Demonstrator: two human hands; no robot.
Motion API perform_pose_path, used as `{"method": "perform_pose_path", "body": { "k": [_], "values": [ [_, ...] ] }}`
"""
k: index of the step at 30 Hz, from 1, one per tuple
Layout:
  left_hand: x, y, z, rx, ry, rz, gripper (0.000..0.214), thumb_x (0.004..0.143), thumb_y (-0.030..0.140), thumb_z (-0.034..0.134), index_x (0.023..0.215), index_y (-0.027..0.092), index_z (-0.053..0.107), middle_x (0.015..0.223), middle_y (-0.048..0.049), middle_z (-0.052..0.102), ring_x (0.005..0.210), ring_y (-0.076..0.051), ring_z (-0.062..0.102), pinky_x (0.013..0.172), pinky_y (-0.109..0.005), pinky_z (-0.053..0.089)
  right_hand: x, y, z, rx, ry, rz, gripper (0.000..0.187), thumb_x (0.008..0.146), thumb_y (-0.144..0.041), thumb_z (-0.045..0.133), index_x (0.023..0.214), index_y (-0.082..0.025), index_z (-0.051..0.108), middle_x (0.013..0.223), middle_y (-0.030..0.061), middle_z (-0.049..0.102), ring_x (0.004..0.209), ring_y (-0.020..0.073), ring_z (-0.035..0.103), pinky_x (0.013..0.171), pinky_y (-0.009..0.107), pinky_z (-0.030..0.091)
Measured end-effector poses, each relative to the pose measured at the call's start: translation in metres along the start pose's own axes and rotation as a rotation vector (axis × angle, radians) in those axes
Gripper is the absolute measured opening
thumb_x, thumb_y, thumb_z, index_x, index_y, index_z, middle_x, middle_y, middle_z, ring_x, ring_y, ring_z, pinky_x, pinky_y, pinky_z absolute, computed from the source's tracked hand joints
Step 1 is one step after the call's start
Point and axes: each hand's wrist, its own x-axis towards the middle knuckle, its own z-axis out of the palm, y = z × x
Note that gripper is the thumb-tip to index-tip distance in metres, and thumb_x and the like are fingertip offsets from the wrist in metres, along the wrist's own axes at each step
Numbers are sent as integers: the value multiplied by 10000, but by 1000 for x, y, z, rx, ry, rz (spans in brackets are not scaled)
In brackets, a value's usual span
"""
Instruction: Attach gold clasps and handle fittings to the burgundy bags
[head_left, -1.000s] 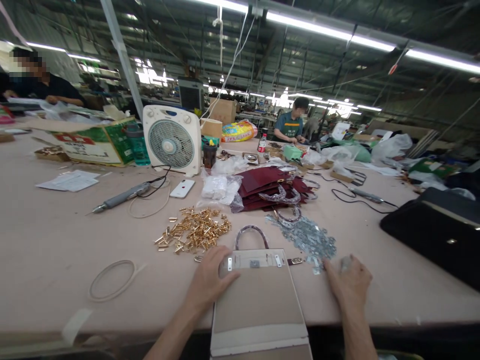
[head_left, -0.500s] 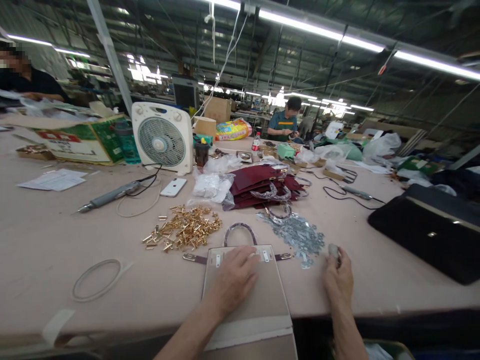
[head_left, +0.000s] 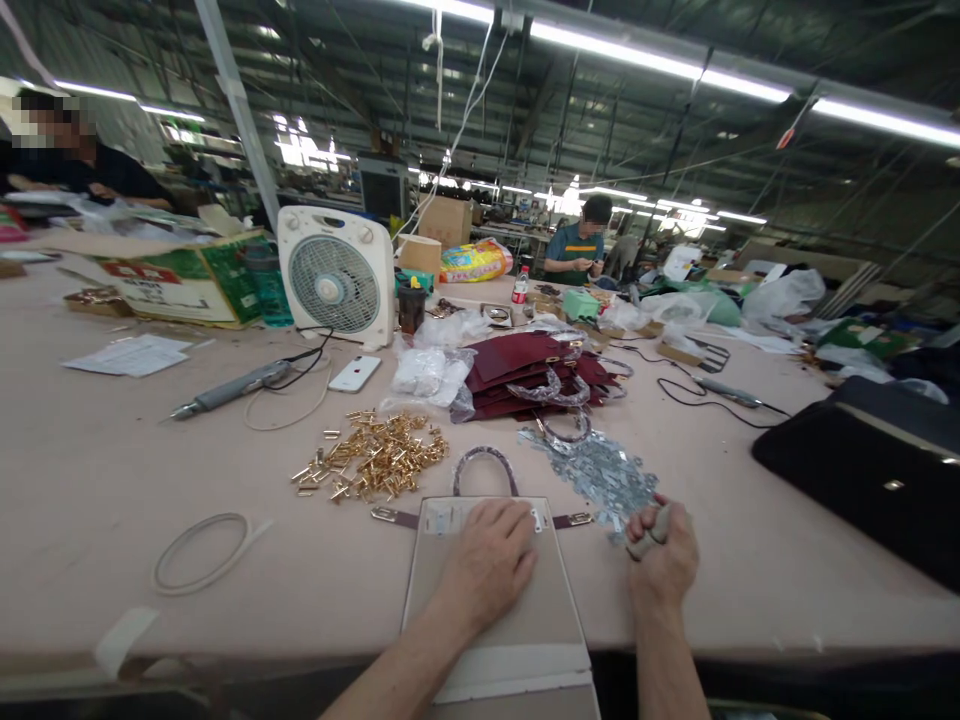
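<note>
In the head view my left hand (head_left: pixel 491 565) lies flat, palm down, on the beige inner side of a bag panel (head_left: pixel 517 640). A plastic-wrapped handle (head_left: pixel 486 455) arches from the panel's far edge, and dark red straps with gold buckles (head_left: pixel 576 519) stick out at both sides. Small metal plates (head_left: pixel 536 520) lie along that edge, partly under my fingers. My right hand (head_left: pixel 667 555) is closed just right of the panel, near a heap of flat silver metal plates (head_left: pixel 600 475). A grey lump (head_left: pixel 651 532) shows at its fingers; whether it is held or worn I cannot tell.
Gold metal fittings (head_left: pixel 379 455) lie heaped at left. Behind are stacked dark red bag pieces (head_left: pixel 517 370), a phone (head_left: pixel 354 374), a grey corded tool (head_left: pixel 232 388) and a fan (head_left: pixel 337 275). A black bag (head_left: pixel 862 470) stands right. Two people sit beyond.
My right hand has turned and curled inward, moving slightly left toward the silver plates. My left hand has shifted slightly right on the panel. The whole view has also swung a little.
</note>
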Motion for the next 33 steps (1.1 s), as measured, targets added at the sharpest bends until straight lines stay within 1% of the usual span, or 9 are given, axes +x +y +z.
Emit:
{"method": "perform_pose_path", "body": {
  "k": [3,5,7,9,12,17,22,26,33],
  "values": [
    [1,-1,3,26,16,11,417,987,344,619,1395,284,556,1478,-22,586,1344,-256,489,1218,-486,309,-14,5,39,133,-110,213,303,789,-429,720,945,-174,669,721,-36,581,587,102,557,514,208,458],
    [2,-3,6,37,29,13,419,989,343,613,1401,288,558,1496,-27,575,1360,-270,479,1220,-512,290,-21,10,62,213,-158,314,290,753,-376,736,954,-176,673,764,-30,600,604,97,564,551,218,478],
    [3,-4,8,39,33,8,413,979,339,623,1386,284,574,1495,-31,579,1354,-282,482,1202,-521,304,-29,16,78,283,-164,343,248,792,-406,721,869,-182,648,681,-59,539,512,70,476,502,205,427],
    [6,-4,8,29,31,-1,392,970,338,631,1356,277,597,1474,-33,598,1330,-288,497,1175,-524,329,-38,23,85,326,-135,304,307,860,-464,677,752,-192,585,579,-90,439,425,53,355,435,194,334],
    [11,-3,6,4,24,-23,347,960,341,642,1300,276,629,1421,-25,636,1289,-283,519,1134,-519,364,-50,30,83,372,-120,192,366,922,-454,616,676,-201,517,513,-105,365,384,51,272,405,201,262],
    [15,1,3,-4,29,-65,277,950,341,652,1223,292,667,1384,-17,663,1251,-290,534,1093,-523,386,-59,28,73,364,-224,94,367,951,-403,571,649,-198,529,481,-92,366,370,56,283,410,214,261],
    [16,2,2,0,27,-92,280,925,323,677,1203,289,660,1370,-8,672,1243,-294,539,1083,-537,390,-65,28,76,233,-266,52,366,948,-408,588,649,-199,560,476,-81,379,372,64,316,410,214,250],
    [16,3,-1,-14,20,-87,263,924,297,670,1186,280,656,1365,-12,674,1237,-295,540,1056,-533,405,-71,32,78,169,-268,-2,382,962,-418,566,645,-205,564,480,-73,386,382,76,328,421,222,269],
    [15,3,-3,-22,20,-83,241,927,286,661,1168,278,651,1373,-16,661,1254,-293,525,1057,-518,403,-81,41,75,11,-339,-150,396,982,-423,549,654,-211,615,486,-49,401,454,121,394,464,256,336]
  ]
}}
